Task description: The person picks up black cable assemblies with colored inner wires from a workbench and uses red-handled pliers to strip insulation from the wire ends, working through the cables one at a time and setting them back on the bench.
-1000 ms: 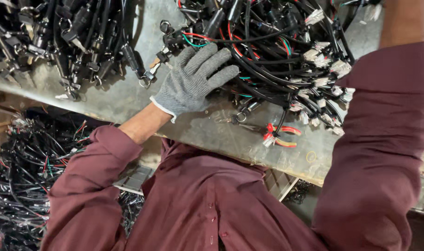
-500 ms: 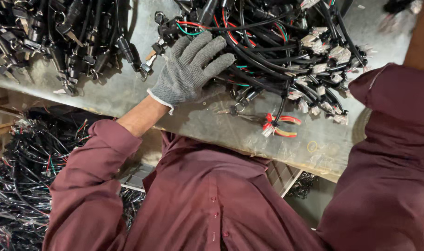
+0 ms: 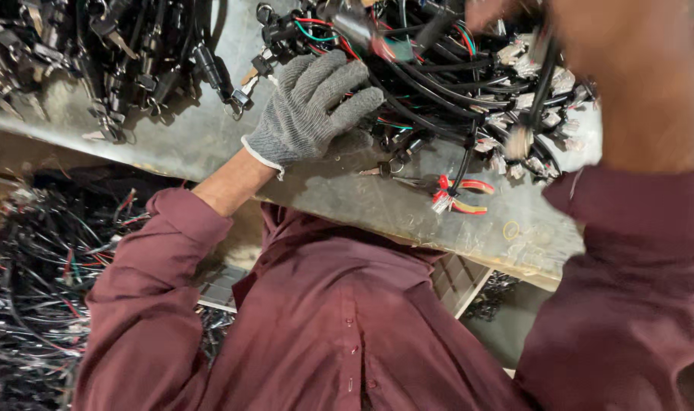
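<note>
You can see two hands. One hand, your left [image 3: 310, 106], wears a grey glove. The other, your right [image 3: 583, 46], is bare and blurry. There are two big piles of black wires on the metal table [image 3: 210, 144]: one pile at the left [image 3: 103, 53] and one pile at the right [image 3: 453, 84]. One more heap of wires [image 3: 35, 289] lies down below the table. One small red and yellow wire bunch [image 3: 457, 199] lies alone.

Grey knit glove on left hand [image 3: 310, 106], maroon shirt [image 3: 339, 320] and sleeves, black wire harness bundle [image 3: 453, 68] with red, green, yellow strands and white connectors [image 3: 514, 164], dull grey metal desk [image 3: 179, 144], black cable heap [image 3: 111, 46] upper left.
</note>
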The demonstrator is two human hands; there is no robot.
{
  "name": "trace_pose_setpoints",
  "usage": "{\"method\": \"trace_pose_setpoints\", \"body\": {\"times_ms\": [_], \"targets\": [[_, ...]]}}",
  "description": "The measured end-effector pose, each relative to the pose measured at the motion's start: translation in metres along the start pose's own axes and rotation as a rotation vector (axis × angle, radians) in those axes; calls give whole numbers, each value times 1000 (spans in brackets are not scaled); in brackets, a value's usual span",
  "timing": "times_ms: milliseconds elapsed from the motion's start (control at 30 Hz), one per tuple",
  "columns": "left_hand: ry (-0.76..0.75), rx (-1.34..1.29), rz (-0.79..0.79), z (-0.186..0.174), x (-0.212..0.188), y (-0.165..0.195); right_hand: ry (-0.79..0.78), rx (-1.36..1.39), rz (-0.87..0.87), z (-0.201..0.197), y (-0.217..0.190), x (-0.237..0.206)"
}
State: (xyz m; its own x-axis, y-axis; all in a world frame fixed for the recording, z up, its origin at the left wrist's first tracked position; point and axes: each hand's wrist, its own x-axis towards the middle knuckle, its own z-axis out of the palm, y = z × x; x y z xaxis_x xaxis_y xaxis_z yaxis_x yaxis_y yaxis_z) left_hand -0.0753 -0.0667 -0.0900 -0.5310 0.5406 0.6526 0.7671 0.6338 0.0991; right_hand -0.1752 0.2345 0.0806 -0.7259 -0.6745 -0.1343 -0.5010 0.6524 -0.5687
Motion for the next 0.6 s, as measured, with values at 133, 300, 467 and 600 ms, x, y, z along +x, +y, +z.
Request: {"method": "trace_pose_setpoints", "body": {"times_ms": [133,300,467,600], "targets": [[-6,72,17,1,-4,0,62,153,80,11,-12,-5],[-24,194,125,-1,13,3,-22,227,56,-1,10,-24],[-114,30,41,1,41,18,-25,-153,-86,-24,50,-37],[-128,12,61,4,48,19,146,-252,-119,-34,56,-41]]}}
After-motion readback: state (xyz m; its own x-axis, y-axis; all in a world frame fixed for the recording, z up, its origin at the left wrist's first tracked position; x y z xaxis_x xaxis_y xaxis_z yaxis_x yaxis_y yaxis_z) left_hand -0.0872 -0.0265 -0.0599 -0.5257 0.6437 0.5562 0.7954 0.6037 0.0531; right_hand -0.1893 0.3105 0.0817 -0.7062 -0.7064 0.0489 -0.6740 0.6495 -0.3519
